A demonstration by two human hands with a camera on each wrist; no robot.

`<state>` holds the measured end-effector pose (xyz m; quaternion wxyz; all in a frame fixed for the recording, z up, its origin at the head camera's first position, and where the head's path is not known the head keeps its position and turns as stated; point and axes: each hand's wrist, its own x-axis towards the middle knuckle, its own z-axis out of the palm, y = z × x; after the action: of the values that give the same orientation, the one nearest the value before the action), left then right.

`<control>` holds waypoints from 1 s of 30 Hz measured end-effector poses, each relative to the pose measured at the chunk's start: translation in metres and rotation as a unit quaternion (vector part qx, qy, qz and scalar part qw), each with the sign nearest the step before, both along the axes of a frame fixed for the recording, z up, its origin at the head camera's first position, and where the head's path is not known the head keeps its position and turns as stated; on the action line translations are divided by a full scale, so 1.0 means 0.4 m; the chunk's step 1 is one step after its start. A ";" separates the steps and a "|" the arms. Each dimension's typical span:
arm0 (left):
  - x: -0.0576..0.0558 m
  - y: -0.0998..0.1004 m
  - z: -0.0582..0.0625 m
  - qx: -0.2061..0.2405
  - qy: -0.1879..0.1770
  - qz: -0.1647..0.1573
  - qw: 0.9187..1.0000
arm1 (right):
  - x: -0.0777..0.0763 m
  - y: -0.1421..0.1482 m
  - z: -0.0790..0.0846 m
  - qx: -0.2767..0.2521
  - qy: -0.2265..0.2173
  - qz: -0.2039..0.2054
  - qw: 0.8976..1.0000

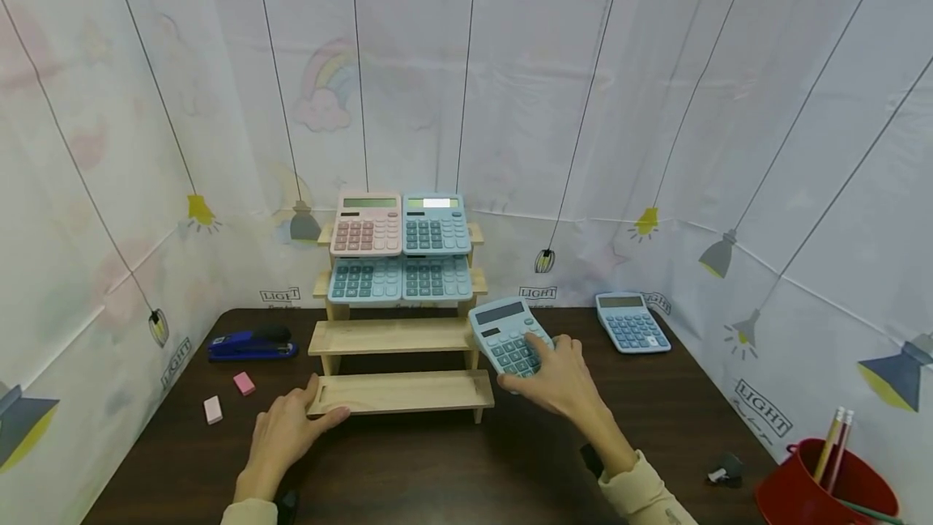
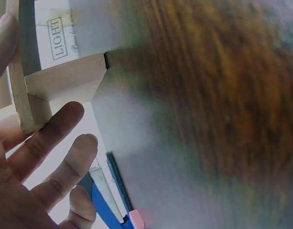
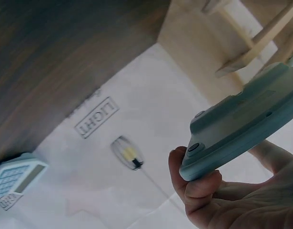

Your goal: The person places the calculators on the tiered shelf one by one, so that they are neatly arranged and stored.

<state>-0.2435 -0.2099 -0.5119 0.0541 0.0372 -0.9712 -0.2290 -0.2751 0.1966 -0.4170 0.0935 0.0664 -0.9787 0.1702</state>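
My right hand pinches a light blue calculator by its lower right edge, holding it tilted beside the right end of a tiered wooden rack. In the right wrist view the calculator's back with its small round feet faces the camera. My left hand grips the left end of the rack's bottom step, thumb along the front edge. On the top step stand a pink calculator and a blue calculator. Two more blue calculators lean on the step below, their tops hidden.
Another blue calculator lies at the back right of the dark table. Left of the rack are a blue stapler, a pink eraser and a white eraser. A red bucket with pencils stands front right, near a small dark object.
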 end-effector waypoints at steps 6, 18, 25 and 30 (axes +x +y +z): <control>0.002 0.000 -0.008 -0.001 -0.003 0.004 1.000 | 0.015 -0.042 -0.004 0.003 0.006 0.020 1.000; -0.006 0.000 -0.005 0.002 -0.014 0.009 1.000 | 0.013 -0.120 -0.006 0.017 0.038 0.062 0.997; -0.006 0.000 -0.006 0.001 -0.015 0.009 1.000 | -0.003 -0.159 -0.012 0.031 0.063 0.074 0.995; -0.005 0.000 -0.007 -0.001 -0.012 0.010 1.000 | -0.023 -0.188 -0.023 0.049 0.093 0.062 0.993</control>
<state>-0.2455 -0.2098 -0.5147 0.0445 0.0495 -0.9716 -0.2273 -0.2842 0.1214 -0.4262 0.1696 0.1471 -0.9670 0.1204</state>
